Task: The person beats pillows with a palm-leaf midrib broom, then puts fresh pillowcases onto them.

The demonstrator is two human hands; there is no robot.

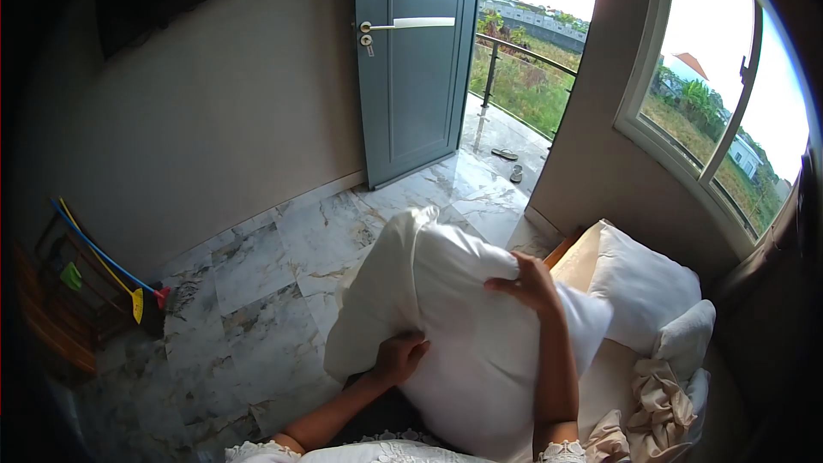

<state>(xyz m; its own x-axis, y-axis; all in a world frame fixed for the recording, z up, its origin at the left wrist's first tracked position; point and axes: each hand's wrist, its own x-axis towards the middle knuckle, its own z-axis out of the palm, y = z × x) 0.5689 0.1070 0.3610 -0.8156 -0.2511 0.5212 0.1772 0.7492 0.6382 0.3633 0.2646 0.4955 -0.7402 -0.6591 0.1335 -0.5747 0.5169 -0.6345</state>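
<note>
A large white pillow [480,351] is held in front of my body. A slightly greyer white pillowcase [373,309] covers its left part, with its hem running across the pillow. My left hand [400,357] is closed on the pillowcase near that hem, low on the pillow. At the upper right edge of the pillow, my right hand [530,283] grips with its thumb on the near face; some of its fingers are hidden behind the edge.
To the right are another white pillow [643,283], a smaller white cushion [686,339] and crumpled beige cloth [660,411]. A grey door [416,94] stands ajar ahead, with sandals outside. Brooms with blue and yellow handles [103,253] lean at the left over marble-patterned floor [283,317].
</note>
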